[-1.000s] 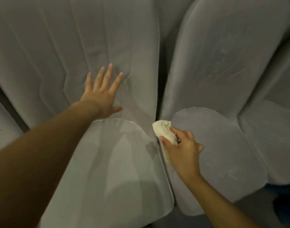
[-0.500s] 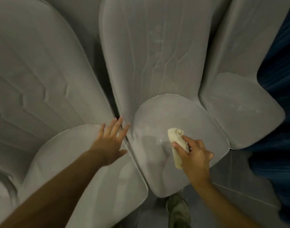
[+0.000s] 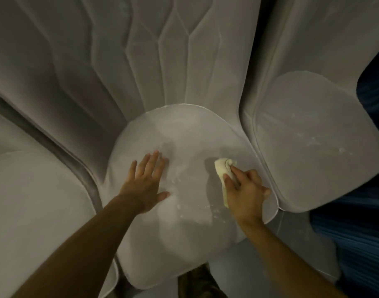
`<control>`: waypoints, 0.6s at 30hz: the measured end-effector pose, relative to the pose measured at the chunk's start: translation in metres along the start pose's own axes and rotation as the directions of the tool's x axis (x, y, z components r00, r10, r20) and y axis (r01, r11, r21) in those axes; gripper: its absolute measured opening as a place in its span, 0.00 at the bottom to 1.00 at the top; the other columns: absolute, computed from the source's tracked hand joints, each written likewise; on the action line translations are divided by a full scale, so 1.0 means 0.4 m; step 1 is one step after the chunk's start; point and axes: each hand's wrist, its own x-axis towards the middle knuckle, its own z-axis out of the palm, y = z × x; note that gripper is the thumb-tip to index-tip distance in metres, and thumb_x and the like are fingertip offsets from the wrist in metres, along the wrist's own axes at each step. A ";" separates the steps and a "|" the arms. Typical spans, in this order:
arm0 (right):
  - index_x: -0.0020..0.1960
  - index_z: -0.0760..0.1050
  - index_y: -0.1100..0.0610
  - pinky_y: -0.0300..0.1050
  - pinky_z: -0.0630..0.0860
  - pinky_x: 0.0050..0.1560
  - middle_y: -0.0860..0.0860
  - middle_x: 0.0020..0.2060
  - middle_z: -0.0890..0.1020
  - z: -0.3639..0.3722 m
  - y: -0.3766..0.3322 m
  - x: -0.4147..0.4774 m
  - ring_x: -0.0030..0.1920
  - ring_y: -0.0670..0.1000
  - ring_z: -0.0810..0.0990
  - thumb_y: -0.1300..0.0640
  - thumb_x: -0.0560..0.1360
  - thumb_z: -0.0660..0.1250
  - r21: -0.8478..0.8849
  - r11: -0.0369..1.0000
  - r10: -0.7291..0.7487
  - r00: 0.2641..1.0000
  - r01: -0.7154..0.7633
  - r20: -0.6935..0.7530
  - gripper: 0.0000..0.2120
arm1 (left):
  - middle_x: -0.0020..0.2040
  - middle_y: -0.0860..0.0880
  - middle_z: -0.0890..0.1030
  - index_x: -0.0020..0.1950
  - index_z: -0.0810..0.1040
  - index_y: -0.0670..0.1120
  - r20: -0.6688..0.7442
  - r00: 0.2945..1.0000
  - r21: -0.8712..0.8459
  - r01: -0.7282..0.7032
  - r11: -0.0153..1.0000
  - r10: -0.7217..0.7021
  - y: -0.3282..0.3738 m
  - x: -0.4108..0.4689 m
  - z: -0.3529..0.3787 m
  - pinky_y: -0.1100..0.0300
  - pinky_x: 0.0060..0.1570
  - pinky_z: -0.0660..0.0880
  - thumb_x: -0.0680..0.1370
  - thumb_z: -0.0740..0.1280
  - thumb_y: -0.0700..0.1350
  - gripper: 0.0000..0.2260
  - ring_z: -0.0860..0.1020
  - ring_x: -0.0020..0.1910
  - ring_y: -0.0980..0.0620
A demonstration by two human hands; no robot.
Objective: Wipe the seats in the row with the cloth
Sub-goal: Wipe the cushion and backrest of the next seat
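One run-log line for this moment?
right hand: presses cloth on middle seat | left hand: flat on same seat | white specks remain

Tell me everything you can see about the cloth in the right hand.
The cloth is pale cream, soft and bunched into a crumpled wad, apparently terry-like fabric. It is pressed against the grey seat cushion of the middle seat, toward its right side. The right hand covers its lower part, fingers on top; only the upper end and a strip along the left edge show. The left hand lies flat apart from it.
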 end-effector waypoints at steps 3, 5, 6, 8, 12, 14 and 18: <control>0.51 0.82 0.58 0.53 0.64 0.41 0.58 0.39 0.78 0.052 0.037 0.055 0.40 0.62 0.76 0.52 0.70 0.66 -0.067 0.995 -0.080 0.997 0.079 -0.014 0.15 | 0.76 0.45 0.29 0.76 0.29 0.48 0.003 0.999 -0.064 0.049 0.997 -0.049 0.013 0.050 0.014 0.46 0.72 0.35 0.79 0.52 0.64 0.40 0.33 0.75 0.43; 0.51 0.82 0.56 0.51 0.60 0.43 0.58 0.43 0.78 0.080 0.055 0.079 0.43 0.62 0.75 0.52 0.69 0.68 -0.093 0.991 -0.096 0.995 0.095 0.002 0.14 | 0.75 0.46 0.27 0.74 0.27 0.49 0.011 0.995 -0.092 0.101 0.991 -0.101 0.005 0.070 0.023 0.46 0.72 0.34 0.78 0.52 0.66 0.41 0.32 0.75 0.44; 0.51 0.82 0.56 0.51 0.60 0.44 0.58 0.46 0.78 0.090 0.058 0.088 0.45 0.63 0.75 0.52 0.68 0.68 -0.073 0.992 -0.101 0.995 0.101 0.005 0.14 | 0.74 0.46 0.26 0.73 0.25 0.50 0.009 0.991 -0.112 0.133 0.985 -0.133 -0.004 0.077 0.027 0.46 0.72 0.33 0.77 0.51 0.67 0.41 0.31 0.75 0.44; 0.53 0.81 0.58 0.53 0.67 0.46 0.60 0.49 0.77 0.105 0.060 0.098 0.47 0.63 0.75 0.52 0.69 0.67 -0.023 0.987 -0.158 0.987 0.158 0.001 0.16 | 0.70 0.48 0.23 0.69 0.23 0.51 0.009 0.980 -0.164 0.198 0.966 -0.199 -0.028 0.088 0.036 0.47 0.71 0.33 0.75 0.49 0.69 0.41 0.30 0.74 0.45; 0.62 0.76 0.62 0.51 0.71 0.51 0.59 0.53 0.77 0.133 0.047 0.108 0.51 0.56 0.71 0.45 0.73 0.63 0.085 0.982 -0.176 0.982 0.170 0.062 0.25 | 0.62 0.53 0.16 0.64 0.18 0.55 0.050 0.971 -0.191 0.238 0.952 -0.232 -0.075 0.098 0.059 0.48 0.68 0.27 0.70 0.41 0.76 0.40 0.20 0.65 0.50; 0.62 0.76 0.63 0.56 0.76 0.51 0.60 0.53 0.77 0.156 0.050 0.110 0.52 0.59 0.72 0.47 0.72 0.66 0.154 0.982 -0.127 0.988 0.113 0.085 0.25 | 0.59 0.54 0.14 0.61 0.16 0.57 0.084 0.975 -0.197 0.221 0.955 -0.208 -0.086 0.107 0.065 0.50 0.62 0.20 0.66 0.38 0.77 0.40 0.15 0.60 0.52; 0.60 0.76 0.65 0.43 0.74 0.55 0.61 0.51 0.76 0.179 0.041 0.066 0.53 0.54 0.70 0.49 0.73 0.65 0.196 0.963 -0.211 0.970 0.184 0.123 0.23 | 0.58 0.55 0.13 0.60 0.16 0.57 0.112 0.976 -0.226 0.206 0.952 -0.185 -0.092 0.116 0.070 0.53 0.55 0.15 0.58 0.32 0.77 0.42 0.14 0.58 0.52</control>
